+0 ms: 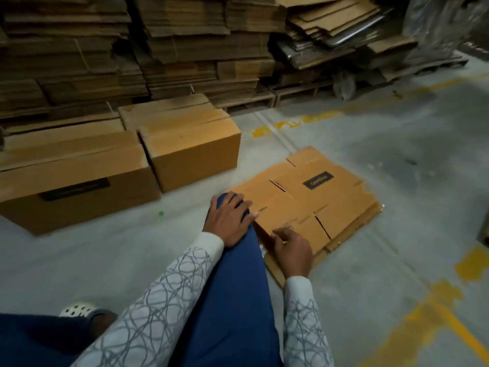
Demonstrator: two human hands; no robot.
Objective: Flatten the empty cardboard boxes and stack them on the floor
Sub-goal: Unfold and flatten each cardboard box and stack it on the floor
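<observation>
- My left hand point(229, 219) rests, fingers relaxed, on my knee point(238, 274).
- My right hand point(292, 251) touches the near edge of the flattened boxes point(317, 205) stacked on the floor point(397, 160); I cannot tell whether it grips.

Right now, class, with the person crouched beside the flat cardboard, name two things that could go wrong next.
One: the right hand touches the near edge of the flattened stack; sliding along raw cardboard could cut skin. Two: the tilted cardboard pile at the back right looks unstable and might slip onto the floor.
</observation>
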